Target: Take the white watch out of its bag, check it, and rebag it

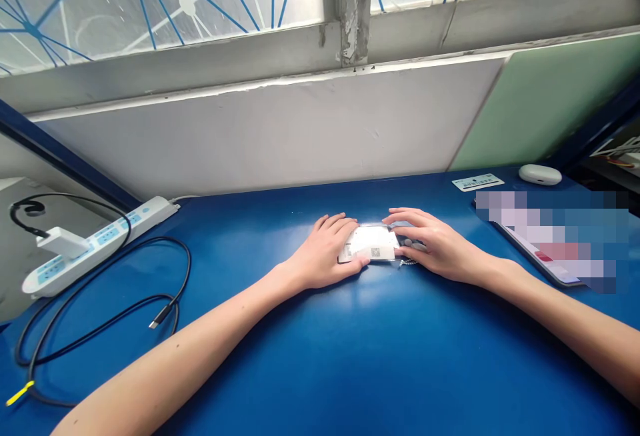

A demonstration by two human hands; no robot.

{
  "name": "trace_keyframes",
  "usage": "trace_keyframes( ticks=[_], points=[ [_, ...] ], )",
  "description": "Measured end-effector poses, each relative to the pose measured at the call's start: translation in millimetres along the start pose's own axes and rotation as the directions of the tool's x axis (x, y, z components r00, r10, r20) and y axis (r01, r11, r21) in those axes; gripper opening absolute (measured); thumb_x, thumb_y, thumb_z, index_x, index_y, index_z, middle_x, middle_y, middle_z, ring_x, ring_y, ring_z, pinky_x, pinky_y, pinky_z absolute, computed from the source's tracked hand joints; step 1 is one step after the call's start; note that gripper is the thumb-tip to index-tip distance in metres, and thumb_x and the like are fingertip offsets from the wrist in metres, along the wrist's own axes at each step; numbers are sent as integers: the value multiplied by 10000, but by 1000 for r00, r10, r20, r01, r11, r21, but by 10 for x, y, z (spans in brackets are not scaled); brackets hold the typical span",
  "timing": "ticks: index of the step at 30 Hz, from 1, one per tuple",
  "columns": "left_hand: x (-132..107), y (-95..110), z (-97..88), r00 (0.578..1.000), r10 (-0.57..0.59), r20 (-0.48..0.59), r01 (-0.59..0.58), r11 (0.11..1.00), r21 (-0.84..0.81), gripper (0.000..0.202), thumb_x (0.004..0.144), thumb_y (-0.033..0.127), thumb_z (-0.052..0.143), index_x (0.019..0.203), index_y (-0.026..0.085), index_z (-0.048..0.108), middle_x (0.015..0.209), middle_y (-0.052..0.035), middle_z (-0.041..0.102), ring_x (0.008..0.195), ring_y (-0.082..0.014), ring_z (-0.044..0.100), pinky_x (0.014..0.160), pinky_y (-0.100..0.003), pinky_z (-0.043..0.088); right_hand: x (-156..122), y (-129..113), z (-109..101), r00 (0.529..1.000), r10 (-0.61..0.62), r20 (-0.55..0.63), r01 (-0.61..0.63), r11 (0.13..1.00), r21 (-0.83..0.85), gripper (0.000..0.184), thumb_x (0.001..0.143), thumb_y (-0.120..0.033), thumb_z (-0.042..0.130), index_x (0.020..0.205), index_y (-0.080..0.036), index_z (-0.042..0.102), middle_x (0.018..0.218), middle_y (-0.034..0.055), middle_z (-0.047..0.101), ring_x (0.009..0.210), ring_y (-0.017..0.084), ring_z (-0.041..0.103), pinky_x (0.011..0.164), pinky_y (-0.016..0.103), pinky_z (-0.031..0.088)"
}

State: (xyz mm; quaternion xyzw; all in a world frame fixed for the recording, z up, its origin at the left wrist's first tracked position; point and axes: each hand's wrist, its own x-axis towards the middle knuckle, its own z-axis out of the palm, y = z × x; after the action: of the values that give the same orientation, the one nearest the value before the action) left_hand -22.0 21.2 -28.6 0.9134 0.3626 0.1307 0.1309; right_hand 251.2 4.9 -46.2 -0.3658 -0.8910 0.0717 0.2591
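Note:
A flat white packet [371, 244] with a shiny clear plastic surface and a small square printed code lies on the blue table in front of me. My left hand [330, 249] rests over its left end, fingers along the far side and thumb at the near edge. At the right end, my right hand [425, 243] has its fingers bent and slightly apart, index finger and thumb touching the packet's edge. Beneath the right palm, a short beaded chain [409, 263] and small greyish pieces show partly; the hand hides the rest of them.
On the left, a white power strip [113, 239] holds a charger plug [63, 243], and its black cable [100, 336] loops over the blue table [320, 369]. At the right are a printed card [478, 183], a white earbud case [540, 174] and a partly blurred tablet-like device [565, 281].

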Motion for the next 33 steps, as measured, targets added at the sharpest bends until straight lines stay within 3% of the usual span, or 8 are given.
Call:
trace_keyframes(
  ticks=[11, 19, 22, 28, 33],
  points=[
    [-9, -53, 31, 999, -1, -54, 1, 1000, 9, 592, 904, 514, 596, 1349, 130, 523, 1469, -194, 488, 1427, -366, 375, 1176, -533, 328, 8, 108, -122, 999, 25, 23, -26, 998, 63, 196, 937, -304, 592, 1072, -206, 697, 1238, 137, 683, 1236, 319, 602, 1012, 496, 523],
    [-13, -34, 16, 999, -25, -42, 25, 1000, 11, 593, 912, 529, 582, 1357, 141, 524, 1474, -194, 482, 1430, -370, 368, 1167, -544, 340, -39, 212, -243, 978, 155, 141, -167, 983, 77, 253, 916, -388, 603, 1094, -234, 695, 1276, 110, 660, 1193, 302, 628, 1003, 461, 528],
    [-17, -41, 17, 999, -18, -42, 19, 1000, 11, 590, 919, 528, 575, 1363, 141, 522, 1469, -195, 487, 1417, -376, 383, 1159, -545, 347, -30, 159, -277, 976, 172, 133, -185, 978, 100, 290, 889, -416, 631, 1112, -238, 679, 1289, 113, 647, 1161, 297, 642, 972, 443, 544],
    [-17, -43, 23, 997, 28, -72, -28, 1000, 0, 552, 916, 510, 585, 1352, 176, 536, 1432, -185, 518, 1378, -378, 426, 1145, -566, 348, -13, 34, -174, 981, 162, 109, -175, 977, 120, 398, 891, -452, 636, 1228, -241, 658, 1374, 141, 591, 1227, 311, 602, 990, 454, 533],
    [-17, -34, 16, 999, 10, -44, -9, 1000, 26, 573, 919, 529, 573, 1357, 162, 528, 1448, -194, 501, 1397, -380, 405, 1158, -565, 328, -7, 4, -73, 988, 132, 80, -137, 989, 63, 400, 919, -436, 604, 1238, -202, 661, 1331, 168, 624, 1201, 316, 618, 994, 477, 533]
  ],
)
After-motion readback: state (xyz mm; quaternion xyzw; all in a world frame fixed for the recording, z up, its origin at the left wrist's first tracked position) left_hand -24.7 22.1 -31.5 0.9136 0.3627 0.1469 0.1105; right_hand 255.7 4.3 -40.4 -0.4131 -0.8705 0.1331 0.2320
